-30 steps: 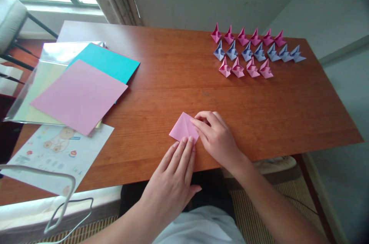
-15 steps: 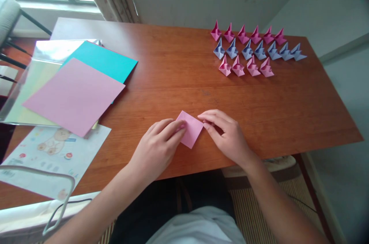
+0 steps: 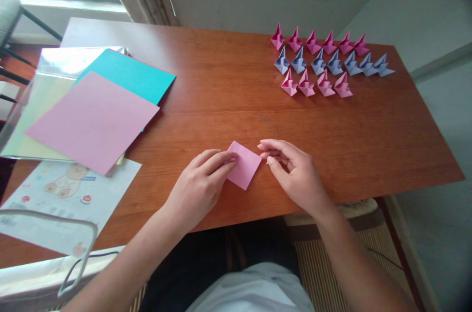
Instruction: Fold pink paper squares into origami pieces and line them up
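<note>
A small pink square of origami paper lies turned cornerwise on the wooden table in front of me. My left hand grips its left corner, with thumb and fingers closed together on the paper. Just off the right corner is my right hand, its fingers curved and the thumb apart from them, with nothing seen between. Whether a fingertip of that hand still brushes the corner is hard to make out.
Folded paper figures stand in three rows at the back right: dark pink, lilac and light pink. On the left lie a large pink sheet, a turquoise sheet and a bear-printed sheet. A pale bar crosses the lower left.
My right hand has drawn slightly right, off the paper's corner, and its thumb has parted from the fingers. My left hand keeps its hold on the paper. The view has shifted slightly.
</note>
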A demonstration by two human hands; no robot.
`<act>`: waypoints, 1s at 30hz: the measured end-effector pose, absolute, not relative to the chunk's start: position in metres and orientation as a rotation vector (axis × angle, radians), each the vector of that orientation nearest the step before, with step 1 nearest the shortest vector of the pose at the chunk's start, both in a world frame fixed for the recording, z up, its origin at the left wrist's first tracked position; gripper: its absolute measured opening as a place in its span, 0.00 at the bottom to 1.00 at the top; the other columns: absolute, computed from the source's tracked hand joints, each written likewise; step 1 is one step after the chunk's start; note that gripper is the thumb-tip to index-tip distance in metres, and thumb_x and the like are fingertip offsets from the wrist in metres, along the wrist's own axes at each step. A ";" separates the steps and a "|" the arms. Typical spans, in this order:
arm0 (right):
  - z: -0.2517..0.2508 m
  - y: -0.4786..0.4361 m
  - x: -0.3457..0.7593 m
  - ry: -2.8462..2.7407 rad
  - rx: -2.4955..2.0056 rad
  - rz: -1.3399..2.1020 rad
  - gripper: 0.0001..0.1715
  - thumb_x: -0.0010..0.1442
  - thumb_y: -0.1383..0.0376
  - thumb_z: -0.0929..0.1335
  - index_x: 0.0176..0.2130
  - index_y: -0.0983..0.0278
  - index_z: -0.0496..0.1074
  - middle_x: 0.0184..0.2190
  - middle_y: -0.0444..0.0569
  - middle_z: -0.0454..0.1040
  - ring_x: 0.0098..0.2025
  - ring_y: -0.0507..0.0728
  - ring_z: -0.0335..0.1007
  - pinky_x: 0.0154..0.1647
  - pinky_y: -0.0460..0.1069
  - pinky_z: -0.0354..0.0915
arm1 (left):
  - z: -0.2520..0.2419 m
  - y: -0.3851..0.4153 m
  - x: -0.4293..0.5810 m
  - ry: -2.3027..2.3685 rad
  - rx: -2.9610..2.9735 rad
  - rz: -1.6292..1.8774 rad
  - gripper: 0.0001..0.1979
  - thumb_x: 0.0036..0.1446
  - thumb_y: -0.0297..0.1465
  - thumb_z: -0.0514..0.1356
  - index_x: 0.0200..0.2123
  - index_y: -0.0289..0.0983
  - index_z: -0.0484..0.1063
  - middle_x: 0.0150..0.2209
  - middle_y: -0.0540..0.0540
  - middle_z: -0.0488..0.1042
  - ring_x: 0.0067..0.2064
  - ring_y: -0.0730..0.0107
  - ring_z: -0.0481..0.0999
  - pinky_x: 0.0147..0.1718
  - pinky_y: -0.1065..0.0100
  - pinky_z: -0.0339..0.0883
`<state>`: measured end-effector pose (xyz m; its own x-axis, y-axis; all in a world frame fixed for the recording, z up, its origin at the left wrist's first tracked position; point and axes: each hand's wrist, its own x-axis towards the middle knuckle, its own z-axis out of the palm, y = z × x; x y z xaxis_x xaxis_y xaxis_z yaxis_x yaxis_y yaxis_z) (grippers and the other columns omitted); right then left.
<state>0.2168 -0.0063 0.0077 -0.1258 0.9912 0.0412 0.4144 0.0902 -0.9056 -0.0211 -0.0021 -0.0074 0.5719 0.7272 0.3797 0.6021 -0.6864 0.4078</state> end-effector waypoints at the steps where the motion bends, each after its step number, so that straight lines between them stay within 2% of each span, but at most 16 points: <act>1: 0.008 -0.007 0.216 -1.586 -1.416 1.054 0.18 0.67 0.71 0.66 0.54 0.58 0.74 0.51 0.51 0.79 0.47 0.56 0.80 0.51 0.54 0.77 | -0.008 -0.002 -0.021 1.104 2.562 0.788 0.17 0.64 0.17 0.54 0.53 0.33 0.74 0.53 0.41 0.79 0.52 0.59 0.75 0.52 0.57 0.76; 11: 0.012 -0.007 0.216 -1.203 -1.375 1.394 0.15 0.63 0.66 0.71 0.51 0.58 0.75 0.51 0.51 0.81 0.52 0.58 0.78 0.57 0.57 0.74 | -0.007 0.001 -0.022 1.102 2.474 0.814 0.16 0.64 0.17 0.55 0.51 0.34 0.75 0.53 0.42 0.79 0.51 0.61 0.76 0.51 0.61 0.75; 19: 0.016 -0.005 0.217 -1.086 -1.344 1.513 0.17 0.61 0.68 0.71 0.50 0.59 0.74 0.50 0.51 0.80 0.46 0.55 0.79 0.51 0.53 0.76 | -0.006 0.002 -0.021 1.106 2.455 0.836 0.15 0.65 0.18 0.55 0.49 0.35 0.76 0.51 0.42 0.80 0.50 0.61 0.77 0.50 0.61 0.76; 23: 0.017 -0.009 0.212 -1.152 -1.280 1.526 0.23 0.62 0.70 0.69 0.56 0.56 0.70 0.56 0.51 0.76 0.46 0.54 0.79 0.44 0.50 0.78 | -0.005 0.002 -0.021 1.114 2.453 0.833 0.15 0.65 0.18 0.55 0.48 0.36 0.76 0.51 0.43 0.80 0.50 0.61 0.77 0.49 0.61 0.75; 27: 0.020 -0.011 0.207 -1.258 -1.211 1.517 0.29 0.64 0.73 0.66 0.60 0.53 0.67 0.65 0.50 0.67 0.50 0.54 0.78 0.44 0.49 0.79 | -0.005 0.003 -0.021 1.116 2.427 0.851 0.14 0.64 0.18 0.56 0.47 0.36 0.77 0.50 0.43 0.81 0.49 0.62 0.77 0.49 0.62 0.76; 30: 0.022 -0.011 0.206 -1.495 -1.235 1.369 0.29 0.65 0.75 0.64 0.60 0.53 0.69 0.65 0.49 0.67 0.53 0.56 0.76 0.46 0.50 0.79 | -0.005 0.003 -0.022 1.116 2.404 0.842 0.14 0.65 0.19 0.56 0.48 0.37 0.77 0.50 0.43 0.81 0.49 0.62 0.77 0.48 0.62 0.76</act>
<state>0.2063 -0.0112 0.0221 -0.2540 0.9640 -0.0782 0.1629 -0.0370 -0.9860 -0.0216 0.0032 -0.0054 0.5107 0.7784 0.3650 0.5645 -0.6238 0.5405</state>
